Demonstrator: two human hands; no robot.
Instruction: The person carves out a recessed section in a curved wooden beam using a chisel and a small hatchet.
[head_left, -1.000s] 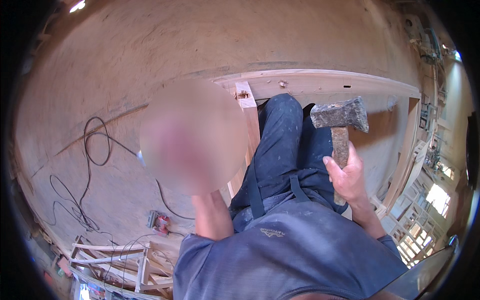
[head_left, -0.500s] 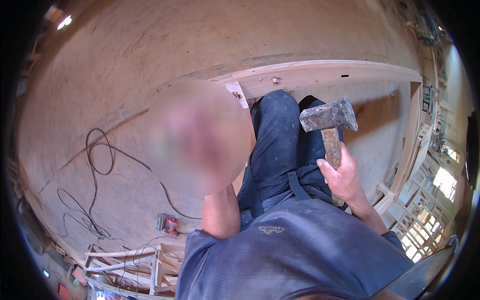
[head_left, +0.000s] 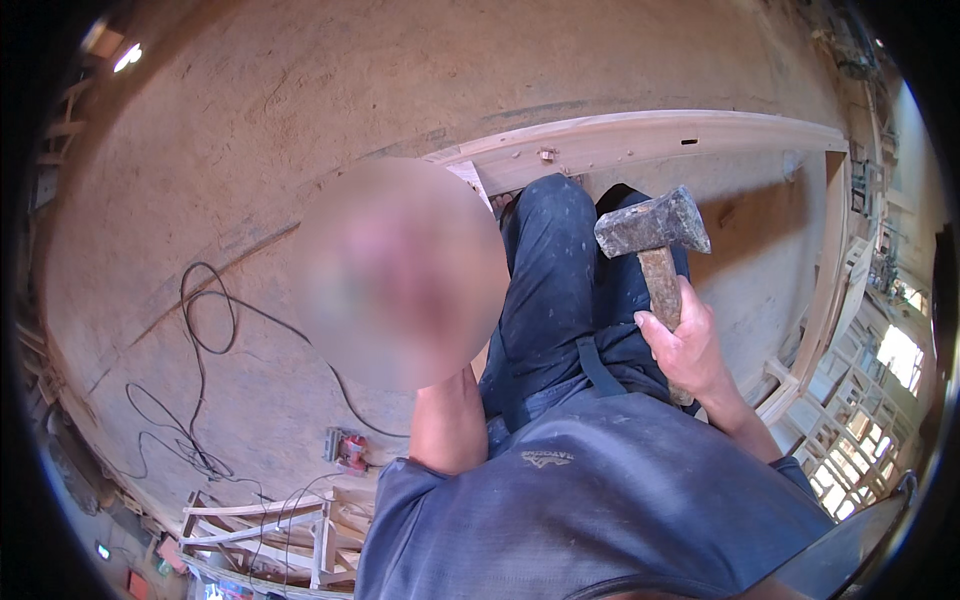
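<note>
My right hand (head_left: 683, 338) is wrapped round the wooden handle of a hammer (head_left: 655, 225), thumb along the handle. Its heavy, worn metal head is up, over my right thigh, and the handle's lower end shows below my fist. My left forearm (head_left: 450, 425) rises from the sleeve beside my left thigh. A round blurred patch covers my left hand, so neither its fingers nor anything in them can be made out. Beyond my knees lies a long pale wooden frame (head_left: 610, 142), with a small wooden peg (head_left: 547, 155) sticking up from its far rail.
A dark cable (head_left: 200, 340) lies looped on the dusty floor (head_left: 250, 130) to the left. Close to my left elbow sits a red power tool (head_left: 350, 450). Wooden frames (head_left: 260, 535) are stacked at the lower left, and more lattice frames (head_left: 860, 430) stand at the right.
The floor things at left have shifted slightly to the right in the picture, as the view moved a little. My right hand keeps the hammer in nearly the same place.
</note>
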